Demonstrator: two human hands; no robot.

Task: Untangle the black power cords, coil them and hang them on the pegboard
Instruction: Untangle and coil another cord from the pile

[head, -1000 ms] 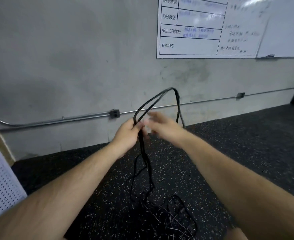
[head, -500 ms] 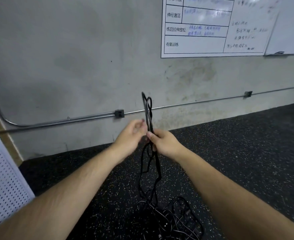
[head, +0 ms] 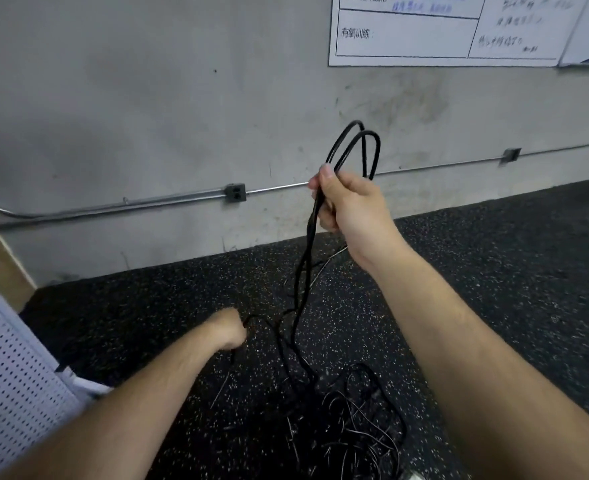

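A tangled pile of cords (head: 351, 424) is seen on the floor (head: 493, 271) at six o'clock, nearest the left hand (head: 229, 329), which is closed on a low strand. From it the cords' long axis is run steeply up toward twelve o'clock, where looped strands (head: 358, 147) are gripped by the raised right hand (head: 346, 202); the pegboard (head: 12, 386) is at nine o'clock.

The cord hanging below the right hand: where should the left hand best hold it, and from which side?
Probably the taut strands of the cord under the right hand, reached from the left. There they hang straight and free; lower, they merge into the tangle on the floor. The left hand is low, at a slack loop.
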